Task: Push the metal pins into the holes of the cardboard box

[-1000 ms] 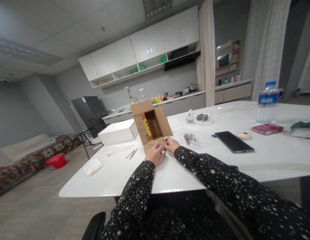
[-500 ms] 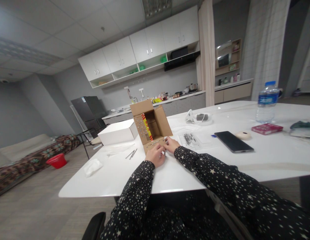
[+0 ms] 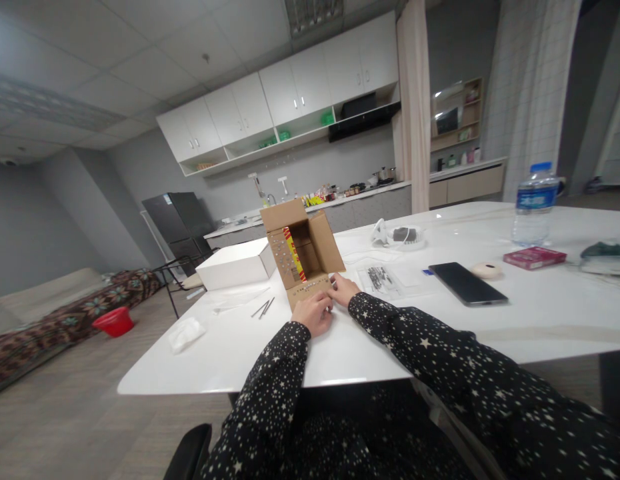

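Note:
An open cardboard box [image 3: 324,251] stands on the table, its flaps spread and a red-and-yellow strip along one flap. Small shiny bead-like pieces [image 3: 306,288] dot the left flap and the near flap. My left hand [image 3: 315,313] rests at the lower edge of the near flap with fingers curled; whatever is between them is hidden. At the right corner of that flap, my right hand [image 3: 344,291] has its fingers closed on the cardboard edge. A clear packet with dark markings [image 3: 381,280] lies right of the box.
Left of the box are a white box [image 3: 236,265], thin metal tools [image 3: 264,308] and a crumpled tissue [image 3: 186,335]. On the right lie a phone [image 3: 467,283], a maroon box [image 3: 534,258], a water bottle [image 3: 533,207] and a white corded device [image 3: 405,235].
My left hand has shifted slightly, its fingers drawing a little away from my right hand and lying lower. The box and my right hand look the same.

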`<state>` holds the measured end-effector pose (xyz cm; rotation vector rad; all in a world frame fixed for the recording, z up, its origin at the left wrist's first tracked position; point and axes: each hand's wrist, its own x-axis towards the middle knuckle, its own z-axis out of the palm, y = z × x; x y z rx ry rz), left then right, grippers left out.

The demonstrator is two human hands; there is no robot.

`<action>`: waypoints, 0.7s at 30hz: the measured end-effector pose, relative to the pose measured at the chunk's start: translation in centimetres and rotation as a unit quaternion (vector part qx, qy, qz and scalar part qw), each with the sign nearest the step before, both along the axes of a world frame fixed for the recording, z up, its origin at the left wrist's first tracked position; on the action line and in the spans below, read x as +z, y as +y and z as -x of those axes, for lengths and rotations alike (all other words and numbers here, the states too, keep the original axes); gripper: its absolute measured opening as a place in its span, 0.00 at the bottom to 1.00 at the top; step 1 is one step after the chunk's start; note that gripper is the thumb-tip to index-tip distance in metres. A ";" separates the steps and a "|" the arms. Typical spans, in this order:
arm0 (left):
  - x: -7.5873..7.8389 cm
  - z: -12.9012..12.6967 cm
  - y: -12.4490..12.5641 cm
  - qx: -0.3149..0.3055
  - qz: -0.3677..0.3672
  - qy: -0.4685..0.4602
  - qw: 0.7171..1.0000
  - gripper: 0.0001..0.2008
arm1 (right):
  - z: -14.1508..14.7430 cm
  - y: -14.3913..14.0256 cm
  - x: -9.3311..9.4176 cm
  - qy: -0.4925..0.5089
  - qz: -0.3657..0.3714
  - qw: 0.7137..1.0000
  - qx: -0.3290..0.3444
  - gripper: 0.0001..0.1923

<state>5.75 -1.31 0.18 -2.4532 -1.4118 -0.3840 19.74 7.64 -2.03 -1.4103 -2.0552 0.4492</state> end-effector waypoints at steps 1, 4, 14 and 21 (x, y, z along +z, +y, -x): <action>0.0 0.0 0.0 -0.002 0.000 0.003 1.000 0.09 | 0.0 0.0 0.0 0.001 0.001 1.000 0.000 0.14; -0.1 0.0 0.1 -0.007 -0.001 0.005 1.000 0.09 | 0.0 -0.1 0.1 0.002 0.002 1.000 0.000 0.14; 0.0 0.0 -0.1 -0.006 0.010 0.004 1.000 0.10 | -0.1 -0.6 0.5 0.001 0.008 1.000 0.000 0.14; -0.1 0.0 0.0 -0.009 0.013 0.003 1.000 0.09 | -0.1 -0.4 0.3 -0.001 0.005 1.000 0.000 0.14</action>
